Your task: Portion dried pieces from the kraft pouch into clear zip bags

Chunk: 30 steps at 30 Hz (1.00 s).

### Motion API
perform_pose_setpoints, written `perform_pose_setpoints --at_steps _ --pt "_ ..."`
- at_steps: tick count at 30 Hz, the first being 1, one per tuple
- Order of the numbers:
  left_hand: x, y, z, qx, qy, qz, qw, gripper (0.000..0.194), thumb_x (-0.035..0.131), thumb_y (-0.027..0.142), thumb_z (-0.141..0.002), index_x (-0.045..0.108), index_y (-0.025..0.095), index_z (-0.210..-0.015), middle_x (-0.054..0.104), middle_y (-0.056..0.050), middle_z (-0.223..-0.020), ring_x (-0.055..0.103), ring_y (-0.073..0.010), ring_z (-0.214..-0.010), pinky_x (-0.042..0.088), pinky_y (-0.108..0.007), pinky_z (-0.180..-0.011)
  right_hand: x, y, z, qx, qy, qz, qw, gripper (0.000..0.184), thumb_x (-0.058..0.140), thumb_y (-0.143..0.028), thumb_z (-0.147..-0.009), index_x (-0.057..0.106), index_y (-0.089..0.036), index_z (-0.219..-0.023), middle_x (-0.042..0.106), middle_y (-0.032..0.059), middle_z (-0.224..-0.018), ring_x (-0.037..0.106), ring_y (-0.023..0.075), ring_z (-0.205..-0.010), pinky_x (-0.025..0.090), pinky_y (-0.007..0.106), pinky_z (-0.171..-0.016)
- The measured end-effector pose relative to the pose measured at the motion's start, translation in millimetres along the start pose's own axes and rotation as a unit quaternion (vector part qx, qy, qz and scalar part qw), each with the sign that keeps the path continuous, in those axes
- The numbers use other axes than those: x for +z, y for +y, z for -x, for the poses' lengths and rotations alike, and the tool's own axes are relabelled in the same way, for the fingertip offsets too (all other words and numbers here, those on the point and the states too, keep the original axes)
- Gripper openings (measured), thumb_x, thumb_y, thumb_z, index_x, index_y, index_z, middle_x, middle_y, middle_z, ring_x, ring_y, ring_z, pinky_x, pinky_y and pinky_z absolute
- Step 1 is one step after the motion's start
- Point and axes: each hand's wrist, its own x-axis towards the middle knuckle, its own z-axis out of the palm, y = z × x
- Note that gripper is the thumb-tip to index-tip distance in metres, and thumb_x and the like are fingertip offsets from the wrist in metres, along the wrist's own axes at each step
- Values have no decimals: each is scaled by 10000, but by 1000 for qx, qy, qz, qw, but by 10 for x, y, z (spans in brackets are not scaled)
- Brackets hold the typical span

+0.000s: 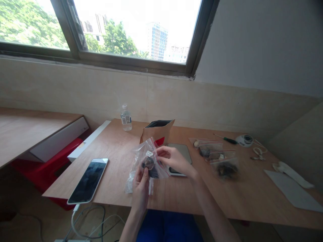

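My left hand (140, 179) grips a clear zip bag (138, 158) from below, its thumb pressed against the front. Inside the bag are dark pieces (153, 172), a brownish lump and a small white square packet (149, 153). At the bag's right edge, by the red zip strip, the fingers of my right hand (174, 158) are pinched together on the plastic. Just behind the bag stands a brown paper pouch (153, 134) with its top open and a red patch on its front. A flat scale-like device (185, 152) with a grey plate lies partly under my right hand.
More zip bags with dark contents (225, 168) lie to the right. Beyond them are a green-handled screwdriver (230, 140), a white camera (244, 140) with its cable, and a white sheet (292, 190). A phone (88, 181) and a water bottle (126, 120) are on the left.
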Motion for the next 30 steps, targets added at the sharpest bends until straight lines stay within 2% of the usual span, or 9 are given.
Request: perform_pose_setpoints --at_steps 2,7,11,15,17,20,26,30 --pt "0 -1 -8 4 1 -11 1000 426 660 360 -779 604 248 -1186 633 -54 -1206 541 -236 -1168 419 -349 -991 -19 -7 -3 16 19 -42 999 202 665 -264 -750 675 -153 -918 697 58 -914 645 178 -862 499 317 -816" --pt "4 11 -38 11 20 -30 999 424 677 360 -762 630 228 -1163 653 -61 -1173 568 -238 -1134 445 -346 -965 101 94 0 36 5 -126 991 352 729 -313 -691 656 -171 -1005 688 44 -928 638 176 -868 496 313 -804" --pt "-11 23 -39 8 32 -42 999 443 697 352 -744 630 238 -1167 679 -55 -1124 598 -236 -1090 470 -344 -936 236 218 12 -5 45 -56 997 389 727 -372 -706 644 -185 -1037 644 48 -982 604 175 -893 475 307 -818" --pt "-37 38 -16 28 27 -94 995 431 688 386 -744 647 234 -1145 678 -57 -1128 593 -254 -1098 457 -375 -959 251 243 34 -23 17 -6 1000 487 715 -375 -729 579 -217 -1169 567 66 -1160 564 190 -1018 454 299 -856" --pt "-41 40 -8 37 30 -117 992 399 668 402 -760 660 236 -1123 670 -52 -1145 566 -256 -1138 434 -381 -987 237 237 43 -12 2 3 1000 439 689 -377 -755 588 -208 -1147 588 64 -1132 575 192 -1003 453 305 -851" --pt "-35 30 -7 34 32 -133 990 375 655 417 -767 676 232 -1092 669 -54 -1145 548 -259 -1162 410 -397 -1010 230 234 57 -7 16 41 999 327 687 -372 -756 631 -194 -1026 633 42 -1008 597 186 -920 456 306 -821" --pt "-44 -26 -8 22 42 -126 991 378 643 420 -779 669 226 -1102 664 -58 -1155 559 -248 -1149 381 -410 -1030 261 258 67 -32 28 69 997 199 671 -336 -773 673 -190 -908 636 31 -926 601 166 -821 467 279 -748" --pt "-69 -47 -23 19 58 -138 988 365 647 416 -776 681 204 -1072 682 -60 -1115 555 -249 -1150 391 -391 -1017 265 286 37 -8 83 45 996 121 666 -270 -757 700 -177 -827 665 38 -857 620 172 -788 479 281 -718"
